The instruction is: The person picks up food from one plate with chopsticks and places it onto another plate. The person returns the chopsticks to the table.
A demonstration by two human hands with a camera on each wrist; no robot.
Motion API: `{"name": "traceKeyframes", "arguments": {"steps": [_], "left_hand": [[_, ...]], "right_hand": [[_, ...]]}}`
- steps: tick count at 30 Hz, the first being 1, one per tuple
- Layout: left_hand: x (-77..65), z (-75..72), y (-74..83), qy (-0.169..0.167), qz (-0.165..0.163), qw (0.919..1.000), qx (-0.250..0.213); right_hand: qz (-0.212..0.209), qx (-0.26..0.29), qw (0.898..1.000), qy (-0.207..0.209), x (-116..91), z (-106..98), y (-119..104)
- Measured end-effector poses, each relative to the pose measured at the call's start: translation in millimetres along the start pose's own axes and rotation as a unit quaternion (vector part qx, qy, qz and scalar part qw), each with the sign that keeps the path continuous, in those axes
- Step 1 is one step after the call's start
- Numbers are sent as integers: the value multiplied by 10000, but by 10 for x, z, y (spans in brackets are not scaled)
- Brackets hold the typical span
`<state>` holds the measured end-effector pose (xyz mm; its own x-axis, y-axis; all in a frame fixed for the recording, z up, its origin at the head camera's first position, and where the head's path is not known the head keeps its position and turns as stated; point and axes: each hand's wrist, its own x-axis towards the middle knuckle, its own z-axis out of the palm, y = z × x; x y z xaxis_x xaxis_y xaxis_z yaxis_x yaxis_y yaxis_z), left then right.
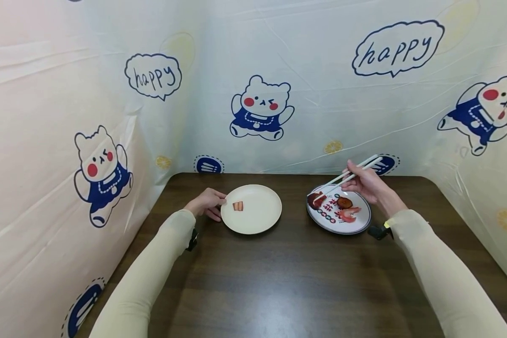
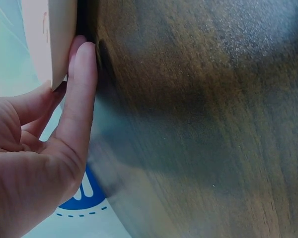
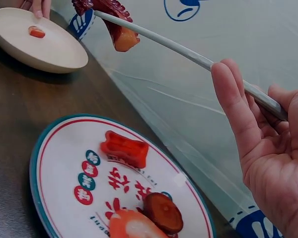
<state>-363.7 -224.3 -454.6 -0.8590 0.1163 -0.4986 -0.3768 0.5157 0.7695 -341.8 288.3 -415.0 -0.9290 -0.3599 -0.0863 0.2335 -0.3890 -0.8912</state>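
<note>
My left hand [image 1: 207, 203] pinches the left rim of a cream plate [image 1: 257, 223], thumb on the rim and fingers below, as the left wrist view shows. A small reddish-brown striped food piece [image 1: 238, 206] lies on that plate. My right hand [image 1: 365, 184] holds a pair of pale chopsticks [image 1: 355, 174]. At their tips hangs a dark red food piece with a bumpy edge, like an octopus tentacle [image 3: 120, 34], above the patterned plate [image 3: 52, 148]. That plate bears a brown round slice [image 3: 163, 213], an orange-and-white piece [image 3: 131, 225] and a red piece [image 3: 124, 148].
Both plates stand towards the back of a dark wooden table [image 1: 253, 281]. A pale printed sheet [image 1: 321, 108] hangs behind the table and along its sides. Dark wrist straps [image 1: 379, 232] show at both cuffs.
</note>
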Motion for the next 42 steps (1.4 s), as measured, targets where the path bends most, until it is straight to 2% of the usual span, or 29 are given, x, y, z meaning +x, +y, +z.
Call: {"name": "traceKeyframes", "arguments": {"steps": [11,21,35,42], "left_hand": [[1,-1,30,18,11,10000,46],[-5,-10,42,11,55,10000,80],[-2,15,-27,51,5,10000,67],[6,-3,-37,26,43,10000,27]], "right_hand": [[143,-108,9997,154,47,99,97],[133,-134,9986,502,160,181,221],[178,20,9986,494,251,333,407],[128,-25,9979,639,332,374,499]]}}
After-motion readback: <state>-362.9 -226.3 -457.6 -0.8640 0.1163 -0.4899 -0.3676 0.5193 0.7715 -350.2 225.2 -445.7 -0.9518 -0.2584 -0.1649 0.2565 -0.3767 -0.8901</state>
